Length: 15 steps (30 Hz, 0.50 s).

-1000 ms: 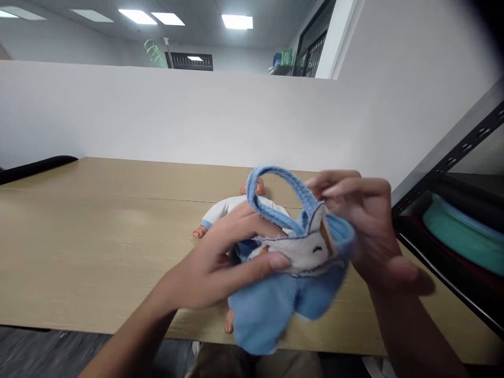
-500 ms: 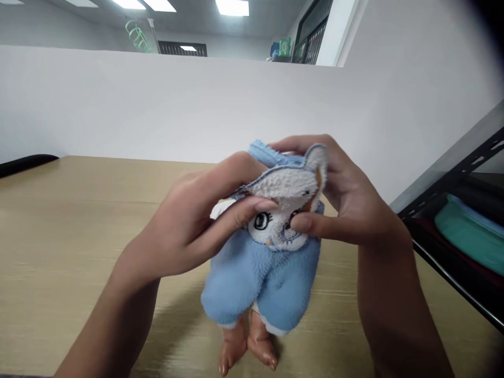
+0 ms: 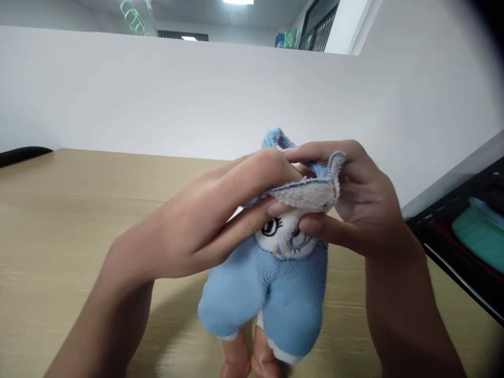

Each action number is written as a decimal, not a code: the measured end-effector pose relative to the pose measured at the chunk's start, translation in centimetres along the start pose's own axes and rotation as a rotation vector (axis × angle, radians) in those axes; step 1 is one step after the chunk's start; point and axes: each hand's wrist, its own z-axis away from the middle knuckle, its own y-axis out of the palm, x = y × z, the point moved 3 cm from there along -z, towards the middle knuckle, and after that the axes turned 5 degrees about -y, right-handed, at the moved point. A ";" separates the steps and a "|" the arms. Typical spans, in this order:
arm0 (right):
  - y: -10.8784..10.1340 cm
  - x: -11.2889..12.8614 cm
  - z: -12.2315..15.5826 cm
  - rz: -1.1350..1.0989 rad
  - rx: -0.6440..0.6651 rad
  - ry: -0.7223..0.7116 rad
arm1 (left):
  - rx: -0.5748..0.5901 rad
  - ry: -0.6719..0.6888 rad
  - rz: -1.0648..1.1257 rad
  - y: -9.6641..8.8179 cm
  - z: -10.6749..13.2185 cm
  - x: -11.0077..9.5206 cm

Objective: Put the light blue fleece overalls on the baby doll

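Note:
A blue fleece doll garment [image 3: 271,294] with a white embroidered animal face hangs between my hands above the wooden table [image 3: 71,210]. My left hand [image 3: 205,220] pinches its upper left edge. My right hand [image 3: 354,205] grips the upper right edge by a small ear flap. A blue strap loop [image 3: 277,137] sticks up behind my fingers. The feet of a baby doll [image 3: 252,357] show below the garment; the doll's body is hidden behind it.
A white partition wall [image 3: 157,94] runs along the table's far edge. A black metal shelf [image 3: 452,231] stands at the right, holding a teal object [image 3: 480,236]. A dark chair edge [image 3: 19,155] shows at far left.
The garment was turned from lying sideways to hanging upright with its face toward me. Both hands rose and closed on its top edge, and the doll is now hidden behind it.

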 end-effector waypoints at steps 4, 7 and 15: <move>-0.1 -0.5 -0.2 0.022 -0.139 0.005 | -0.070 -0.043 -0.071 0.2 -0.1 0.5; -0.5 -0.8 -0.2 0.090 -0.101 0.020 | -0.127 -0.088 -0.085 0.3 0.2 1.0; -1.2 0.7 -0.3 0.130 -0.240 -0.050 | -0.225 -0.098 0.025 0.2 0.4 1.3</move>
